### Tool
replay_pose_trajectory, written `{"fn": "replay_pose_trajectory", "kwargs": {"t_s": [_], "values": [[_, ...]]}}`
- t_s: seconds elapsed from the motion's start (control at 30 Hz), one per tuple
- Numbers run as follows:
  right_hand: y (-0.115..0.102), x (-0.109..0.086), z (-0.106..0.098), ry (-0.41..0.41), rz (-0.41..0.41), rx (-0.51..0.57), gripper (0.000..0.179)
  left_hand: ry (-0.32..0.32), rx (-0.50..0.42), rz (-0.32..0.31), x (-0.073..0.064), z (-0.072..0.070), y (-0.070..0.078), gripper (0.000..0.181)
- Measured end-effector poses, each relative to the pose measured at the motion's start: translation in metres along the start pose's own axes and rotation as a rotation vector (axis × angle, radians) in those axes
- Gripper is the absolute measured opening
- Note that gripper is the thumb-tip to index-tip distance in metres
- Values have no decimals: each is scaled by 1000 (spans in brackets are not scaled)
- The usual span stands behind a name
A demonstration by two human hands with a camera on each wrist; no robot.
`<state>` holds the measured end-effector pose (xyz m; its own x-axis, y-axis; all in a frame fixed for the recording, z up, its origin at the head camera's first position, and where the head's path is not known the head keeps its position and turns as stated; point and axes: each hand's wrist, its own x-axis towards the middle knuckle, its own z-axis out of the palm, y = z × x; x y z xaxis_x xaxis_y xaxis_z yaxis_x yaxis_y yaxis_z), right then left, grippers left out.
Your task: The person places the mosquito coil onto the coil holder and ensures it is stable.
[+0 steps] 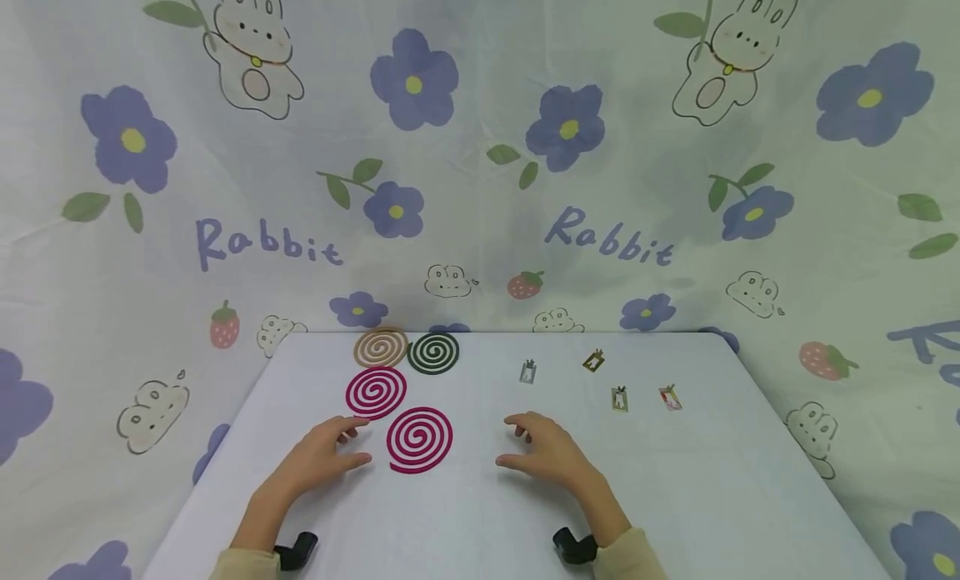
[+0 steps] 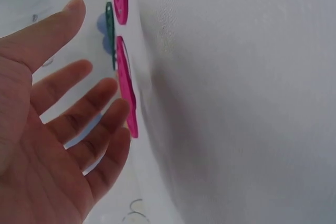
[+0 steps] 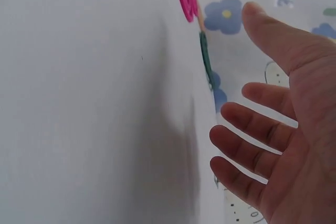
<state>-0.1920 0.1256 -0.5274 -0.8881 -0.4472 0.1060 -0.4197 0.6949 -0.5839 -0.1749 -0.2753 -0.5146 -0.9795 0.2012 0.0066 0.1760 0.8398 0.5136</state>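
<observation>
My left hand (image 1: 322,457) hovers above the table just left of the near pink mosquito coil (image 1: 419,440), fingers loosely bent and holding nothing. Its fingertips are close to a second pink mosquito coil (image 1: 376,392). Behind that lie a tan mosquito coil (image 1: 381,348) and a dark green mosquito coil (image 1: 433,352). In the left wrist view the thumb stands apart from the relaxed fingers (image 2: 107,129). To the right of the near coil is my right hand (image 1: 551,453), also holding nothing, with spread fingers (image 3: 252,150) in its wrist view.
Small metal coil stands lie at the back right: a silver one (image 1: 528,372), a brass-coloured one (image 1: 593,361), a greenish-gold one (image 1: 619,398) and a reddish-gold one (image 1: 671,397). The white table (image 1: 480,522) meets a rabbit-and-flower patterned cloth (image 1: 480,180) behind.
</observation>
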Motion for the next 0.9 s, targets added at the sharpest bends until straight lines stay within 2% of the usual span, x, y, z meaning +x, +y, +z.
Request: {"fn": "replay_pose_trajectory", "kwargs": {"t_s": [0.43, 0.63, 0.9], "values": [[-25, 21, 27, 9, 2, 40, 58, -32, -39, 23, 17, 4, -8, 57], [-33, 28, 38, 26, -7, 29, 55, -41, -54, -3, 20, 8, -10, 56], [-41, 31, 48, 27, 22, 20, 56, -78, -68, -19, 22, 14, -6, 58]]}}
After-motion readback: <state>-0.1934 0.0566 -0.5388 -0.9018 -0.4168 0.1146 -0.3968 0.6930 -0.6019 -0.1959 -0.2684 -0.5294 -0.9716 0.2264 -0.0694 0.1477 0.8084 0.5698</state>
